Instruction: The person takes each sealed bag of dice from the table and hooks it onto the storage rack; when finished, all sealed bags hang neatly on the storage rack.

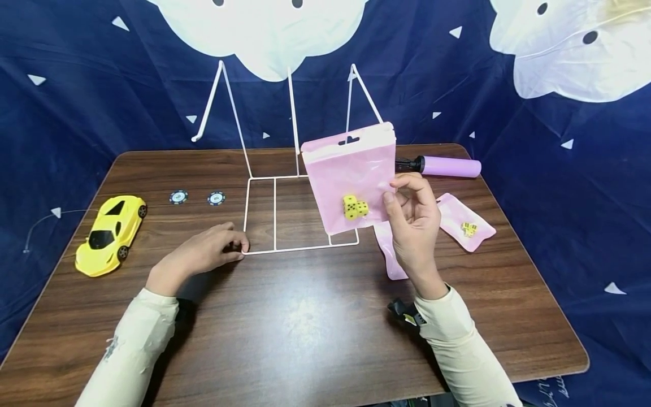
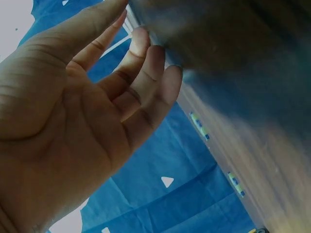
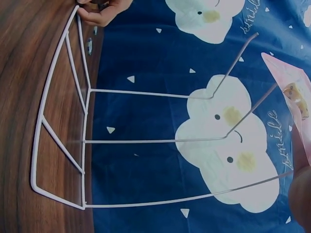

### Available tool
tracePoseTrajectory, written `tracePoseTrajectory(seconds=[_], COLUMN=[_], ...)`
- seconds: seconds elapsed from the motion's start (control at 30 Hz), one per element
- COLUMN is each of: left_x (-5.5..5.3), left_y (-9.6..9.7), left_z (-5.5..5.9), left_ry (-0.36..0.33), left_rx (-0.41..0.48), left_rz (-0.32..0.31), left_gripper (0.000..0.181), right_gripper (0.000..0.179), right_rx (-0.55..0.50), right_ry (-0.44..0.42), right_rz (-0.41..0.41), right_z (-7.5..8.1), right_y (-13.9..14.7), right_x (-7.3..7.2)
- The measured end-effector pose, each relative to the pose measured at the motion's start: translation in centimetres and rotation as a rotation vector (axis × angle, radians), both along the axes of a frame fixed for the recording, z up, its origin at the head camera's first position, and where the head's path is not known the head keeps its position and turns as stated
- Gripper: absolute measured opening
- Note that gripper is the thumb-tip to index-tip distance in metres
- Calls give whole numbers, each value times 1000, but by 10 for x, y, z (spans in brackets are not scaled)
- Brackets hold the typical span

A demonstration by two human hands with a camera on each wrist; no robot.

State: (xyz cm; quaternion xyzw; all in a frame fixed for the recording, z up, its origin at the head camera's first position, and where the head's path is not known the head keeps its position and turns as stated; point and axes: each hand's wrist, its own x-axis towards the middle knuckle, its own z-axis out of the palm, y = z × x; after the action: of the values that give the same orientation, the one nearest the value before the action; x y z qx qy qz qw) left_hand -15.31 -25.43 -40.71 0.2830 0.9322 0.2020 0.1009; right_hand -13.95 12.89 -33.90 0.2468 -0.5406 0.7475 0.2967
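Note:
A white wire display rack (image 1: 275, 215) stands on the table, its upright rods rising to hooked arms at the back. My left hand (image 1: 216, 247) pinches the rack's front left corner between thumb and fingers. In my right hand (image 1: 418, 217) is a pink zip bag (image 1: 351, 175), gripped by its right edge and raised in front of the rack. Several yellow dice (image 1: 354, 207) show through its clear front, and the hang hole is at its top. The right wrist view catches only the bag's edge (image 3: 286, 73), near the rods' tips.
Another pink bag (image 1: 389, 254) lies partly hidden under my right hand. A further pink bag (image 1: 468, 223) with dice lies to the right, below a purple cylinder-handled pump (image 1: 451, 167). Two poker chips (image 1: 178, 196) and a yellow toy car (image 1: 110, 234) are on the left.

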Motion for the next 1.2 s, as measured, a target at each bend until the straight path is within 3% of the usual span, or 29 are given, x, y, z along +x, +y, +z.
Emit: tracePoseTrajectory(seconds=[0.53, 0.73, 1.2], left_x=[0, 3, 11], left_y=[-24, -37, -67], left_z=[19, 33, 54], left_ry=[-9, -19, 91], left_rx=[22, -6, 17], left_rz=[45, 122, 183], left_gripper=[18, 20, 25], right_gripper=[28, 30, 34], right_rx=[-4, -1, -31], right_ry=[20, 19, 0], right_rz=[41, 37, 40], right_z=[-5, -7, -9], right_y=[-12, -14, -18], right_x=[2, 3, 3])
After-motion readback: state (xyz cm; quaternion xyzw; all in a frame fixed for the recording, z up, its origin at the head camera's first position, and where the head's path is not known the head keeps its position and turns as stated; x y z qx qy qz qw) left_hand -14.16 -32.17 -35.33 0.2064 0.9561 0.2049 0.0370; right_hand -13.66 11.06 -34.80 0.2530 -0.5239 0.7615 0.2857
